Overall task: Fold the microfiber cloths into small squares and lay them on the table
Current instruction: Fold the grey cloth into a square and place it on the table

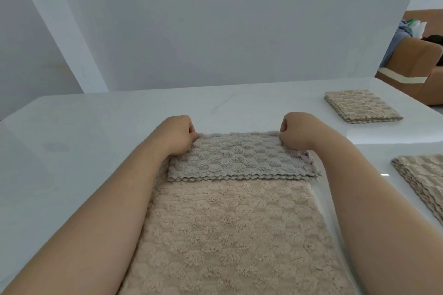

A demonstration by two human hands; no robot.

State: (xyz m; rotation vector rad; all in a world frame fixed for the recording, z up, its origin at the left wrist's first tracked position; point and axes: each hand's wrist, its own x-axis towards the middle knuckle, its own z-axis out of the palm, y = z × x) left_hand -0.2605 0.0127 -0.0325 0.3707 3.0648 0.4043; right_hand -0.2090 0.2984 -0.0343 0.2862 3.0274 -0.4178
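Two hands — my left hand and right hand — pinch the grey cloth's far corners atop the beige cloth; right of it, one folded square lies finished, a stack waits.

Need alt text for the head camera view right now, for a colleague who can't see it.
Both hands, left hand and right hand, pinch the far corners of a folded grey cloth lying on a beige cloth on a white table. A folded beige cloth lies far right, a cloth stack nearer.
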